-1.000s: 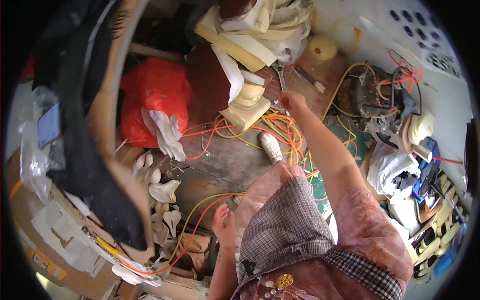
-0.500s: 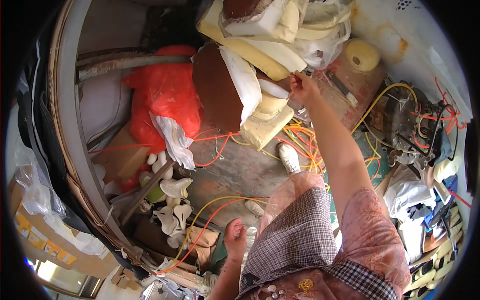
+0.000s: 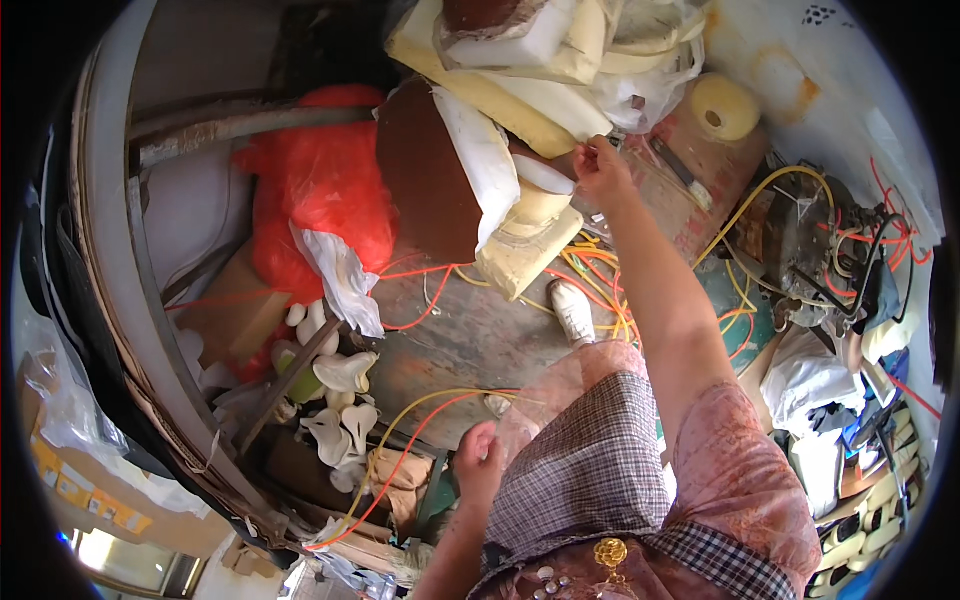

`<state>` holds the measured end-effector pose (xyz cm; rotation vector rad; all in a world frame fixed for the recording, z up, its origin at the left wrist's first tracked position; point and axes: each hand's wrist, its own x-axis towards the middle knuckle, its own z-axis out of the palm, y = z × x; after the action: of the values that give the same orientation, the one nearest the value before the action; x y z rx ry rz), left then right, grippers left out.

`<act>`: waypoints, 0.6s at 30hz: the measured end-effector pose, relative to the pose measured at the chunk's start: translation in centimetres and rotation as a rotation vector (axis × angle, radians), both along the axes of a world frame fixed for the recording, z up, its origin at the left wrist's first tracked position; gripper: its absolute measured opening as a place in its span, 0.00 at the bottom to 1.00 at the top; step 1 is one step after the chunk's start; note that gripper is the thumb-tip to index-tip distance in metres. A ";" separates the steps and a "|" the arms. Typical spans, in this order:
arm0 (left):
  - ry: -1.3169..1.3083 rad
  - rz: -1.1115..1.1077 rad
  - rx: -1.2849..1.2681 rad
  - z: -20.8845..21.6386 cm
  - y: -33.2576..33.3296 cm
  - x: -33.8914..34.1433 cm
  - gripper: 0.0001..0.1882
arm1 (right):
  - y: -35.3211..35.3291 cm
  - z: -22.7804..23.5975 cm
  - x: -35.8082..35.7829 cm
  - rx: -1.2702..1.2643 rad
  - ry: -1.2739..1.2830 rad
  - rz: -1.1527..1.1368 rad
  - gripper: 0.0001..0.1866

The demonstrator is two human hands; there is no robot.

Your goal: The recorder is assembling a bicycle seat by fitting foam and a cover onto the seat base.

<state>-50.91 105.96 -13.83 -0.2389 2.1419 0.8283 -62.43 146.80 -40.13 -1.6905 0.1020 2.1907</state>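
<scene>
There are two bare hands point(image 3: 603, 170), two white shoes point(image 3: 573, 312), one plaid apron point(image 3: 585, 455), one red bag point(image 3: 325, 200), one round foam piece point(image 3: 738, 103) far right, and foam slabs point(image 3: 490, 92) too jumbled to count.

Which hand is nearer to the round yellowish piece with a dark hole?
Right. The right hand is below and left of the round yellowish piece; the left hand is much lower, left of the checked apron.

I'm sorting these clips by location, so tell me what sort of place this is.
Probably a cluttered workshop or its storage corner: pale foam-like blocks are piled up, yellow and orange cords or hoses tangle across the floor, and grimy equipment sits at the right.
</scene>
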 end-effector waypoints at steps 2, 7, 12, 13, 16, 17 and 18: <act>0.038 0.050 0.169 -2.7 2.3 -1.8 0.12 | 0.8 -0.5 0.6 0.029 -0.003 0.062 0.06; 0.272 -0.052 0.441 -6.6 15.4 -12.8 0.09 | 1.5 0.2 1.2 0.766 -0.593 1.181 0.12; 0.375 -0.039 0.665 -7.1 23.8 -21.2 0.11 | 0.0 5.8 -1.7 1.691 -0.957 1.526 0.17; 0.446 -0.048 0.682 -6.9 24.4 -22.8 0.11 | -0.2 6.3 -3.2 1.861 -0.892 1.430 0.18; 0.673 -0.089 0.654 -8.1 26.0 -27.3 0.09 | -0.5 6.4 -8.2 2.186 -0.796 1.237 0.17; 0.707 -0.061 0.643 -8.5 26.6 -28.5 0.10 | 0.0 6.4 -9.5 2.199 -0.788 1.238 0.17; 0.714 -0.051 0.641 -8.6 27.1 -29.4 0.10 | 0.4 6.0 -10.7 2.302 -0.854 1.170 0.15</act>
<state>-80.29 133.11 -22.40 0.5139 2.3365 1.6949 -73.13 147.18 -34.10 -0.6261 -2.6148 0.2397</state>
